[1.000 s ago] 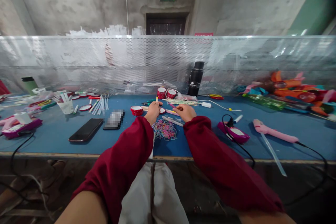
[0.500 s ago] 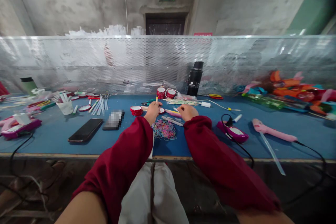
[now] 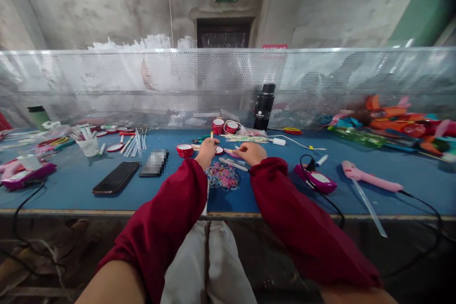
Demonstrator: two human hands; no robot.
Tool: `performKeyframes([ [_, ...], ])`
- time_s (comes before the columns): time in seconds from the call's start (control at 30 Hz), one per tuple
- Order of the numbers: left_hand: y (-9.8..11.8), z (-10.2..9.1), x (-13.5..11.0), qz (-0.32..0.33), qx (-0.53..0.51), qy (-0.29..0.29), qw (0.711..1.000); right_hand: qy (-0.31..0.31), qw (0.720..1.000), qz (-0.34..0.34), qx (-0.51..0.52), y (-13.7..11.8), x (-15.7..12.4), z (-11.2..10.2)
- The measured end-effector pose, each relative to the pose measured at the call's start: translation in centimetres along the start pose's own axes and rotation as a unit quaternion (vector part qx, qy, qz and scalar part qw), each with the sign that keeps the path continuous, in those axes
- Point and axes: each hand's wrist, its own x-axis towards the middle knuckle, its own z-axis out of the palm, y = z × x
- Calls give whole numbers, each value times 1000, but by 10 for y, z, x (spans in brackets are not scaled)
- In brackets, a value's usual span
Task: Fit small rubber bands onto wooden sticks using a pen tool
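My left hand [image 3: 205, 152] is closed around a thin, pale stick with a yellowish section [image 3: 212, 135] that stands up between the fingers. To its right, my right hand [image 3: 253, 153] is in a pinch; something small and pale shows at its fingertips, too small to name. Under those fingertips lies a pink and yellow strip [image 3: 231, 153]. A tangled pile of coloured rubber bands [image 3: 223, 175] sits on the table just nearer to me, between both wrists. Clear pen-like tubes [image 3: 234, 164] lie behind the pile. Left of my left hand is a red roll of tape [image 3: 185, 151].
Two phones, one black [image 3: 116, 178], lie at left near a cup of sticks [image 3: 88, 146]. A black bottle [image 3: 264, 107] stands by the perforated metal screen [image 3: 171, 80]. Right are a purple device [image 3: 316, 179], a pink glue gun [image 3: 374, 180] and trailing cables.
My right hand has shifted slightly left, over the pink and yellow strip. My left hand stays in place with the stick upright.
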Motion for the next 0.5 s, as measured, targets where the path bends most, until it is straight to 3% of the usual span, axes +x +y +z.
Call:
performKeyframes([
  [0.23, -1, 1, 0, 8, 0, 3, 1000, -133, 991, -23, -10, -3, -2, -1],
  [0.5, -1, 0, 1, 7, 5, 1, 1000, -124, 990, -23, -54, -4, -3, -3],
])
